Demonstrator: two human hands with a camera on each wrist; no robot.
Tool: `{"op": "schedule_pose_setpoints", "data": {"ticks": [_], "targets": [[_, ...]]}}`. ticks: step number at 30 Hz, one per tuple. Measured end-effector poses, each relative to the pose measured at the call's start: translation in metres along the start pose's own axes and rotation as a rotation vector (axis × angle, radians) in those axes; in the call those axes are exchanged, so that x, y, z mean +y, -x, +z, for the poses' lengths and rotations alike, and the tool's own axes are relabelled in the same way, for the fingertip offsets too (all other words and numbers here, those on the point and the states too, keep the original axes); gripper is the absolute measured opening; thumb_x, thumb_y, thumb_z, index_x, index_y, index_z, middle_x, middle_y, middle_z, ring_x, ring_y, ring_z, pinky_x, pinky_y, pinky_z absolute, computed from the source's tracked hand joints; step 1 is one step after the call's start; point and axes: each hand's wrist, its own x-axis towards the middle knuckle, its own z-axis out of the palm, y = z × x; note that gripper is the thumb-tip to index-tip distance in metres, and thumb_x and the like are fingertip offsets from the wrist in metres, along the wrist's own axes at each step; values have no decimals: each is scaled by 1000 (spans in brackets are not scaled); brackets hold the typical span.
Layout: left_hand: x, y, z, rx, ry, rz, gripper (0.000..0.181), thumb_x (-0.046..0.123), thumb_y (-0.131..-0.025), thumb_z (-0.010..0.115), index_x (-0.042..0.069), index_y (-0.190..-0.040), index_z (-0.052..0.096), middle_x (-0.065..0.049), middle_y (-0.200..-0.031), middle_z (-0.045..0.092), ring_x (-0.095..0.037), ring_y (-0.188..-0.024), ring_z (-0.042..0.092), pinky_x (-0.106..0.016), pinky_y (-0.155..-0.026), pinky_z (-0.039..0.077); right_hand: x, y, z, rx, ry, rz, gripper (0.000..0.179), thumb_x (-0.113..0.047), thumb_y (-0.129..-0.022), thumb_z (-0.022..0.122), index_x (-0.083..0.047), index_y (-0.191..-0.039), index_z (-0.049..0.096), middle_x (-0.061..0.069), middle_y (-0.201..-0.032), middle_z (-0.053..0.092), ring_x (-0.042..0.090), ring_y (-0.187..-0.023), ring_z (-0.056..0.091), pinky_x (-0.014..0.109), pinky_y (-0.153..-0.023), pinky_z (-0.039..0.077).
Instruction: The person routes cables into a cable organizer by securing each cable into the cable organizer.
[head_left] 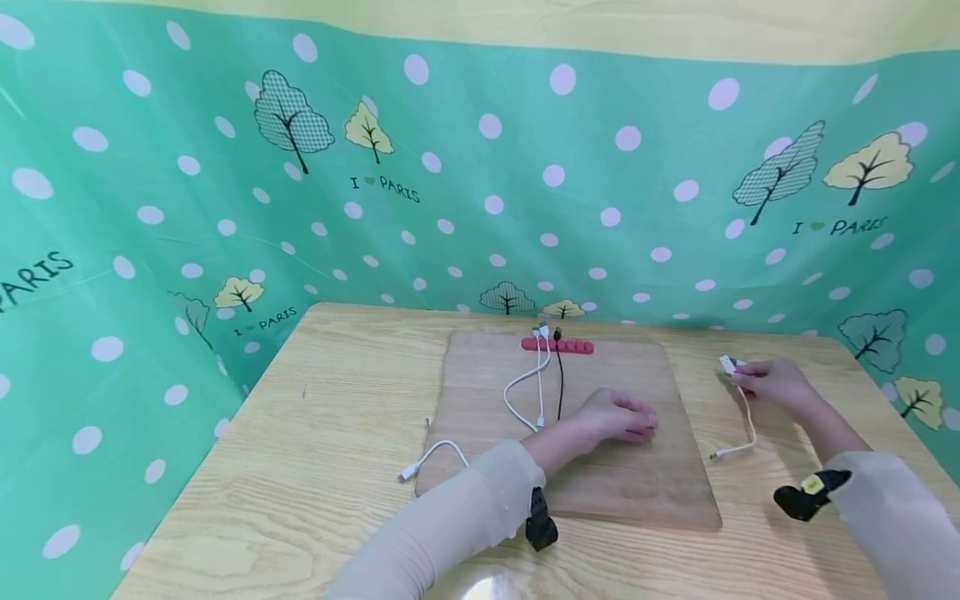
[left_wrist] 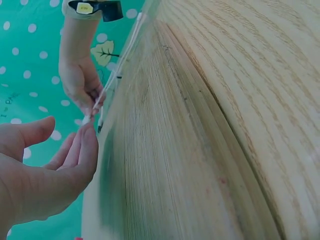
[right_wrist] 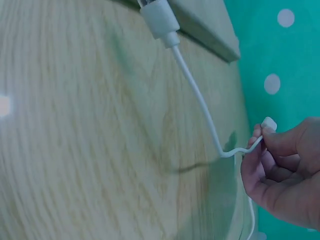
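Observation:
Over the right part of the wooden board (head_left: 480, 450), my left hand (head_left: 615, 415) holds nothing; in the left wrist view its thumb stands apart from its loosely bent fingers (left_wrist: 89, 150). To the right of the board, my right hand (head_left: 772, 385) pinches a white USB cable (head_left: 752, 429) near one connector, between thumb and fingers. The cable's other end hangs low near the board's right edge, and its connector (right_wrist: 161, 19) looms large in the right wrist view. At the board's far edge, a red cable holder (head_left: 577, 346) carries two white cables (head_left: 506, 392) and a black cable (head_left: 561, 383).
Another white cable (head_left: 442, 444) extends past the board's left edge onto the wooden table (head_left: 315, 417); my left forearm hides part of it. A green dotted curtain (head_left: 450, 183) hangs behind and along the left side. Black wrist cameras (head_left: 540, 525) sit at both sleeves.

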Motion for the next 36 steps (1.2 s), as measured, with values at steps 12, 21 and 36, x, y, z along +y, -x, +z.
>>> {"op": "schedule_pose_setpoints", "data": {"ticks": [12, 21, 36], "targets": [[3, 1, 1, -9, 4, -14, 12, 5, -87, 67, 0, -98, 70, -15, -95, 74, -26, -96, 72, -34, -85, 60, -40, 4, 1, -92, -353, -24, 57, -14, -99, 49, 26, -135, 29, -19, -86, 63, -9, -78, 61, 13, -74, 57], [2, 3, 5, -17, -6, -1, 14, 2, -87, 66, -3, -99, 70, -19, -99, 73, -27, -97, 72, -30, -82, 61, -59, 4, 12, -113, -435, -60, 56, -10, -99, 51, 27, -134, 28, -24, -80, 62, -7, -78, 62, 14, -74, 57], [-5, 2, 7, -112, -38, 16, 21, 2, -89, 63, -5, -108, 67, -23, -107, 71, -29, -99, 71, -29, -82, 60, -86, 3, 30, -119, -462, -46, 53, -8, -96, 54, 26, -131, 34, -15, -78, 66, -4, -74, 63, 14, -71, 57]]}}
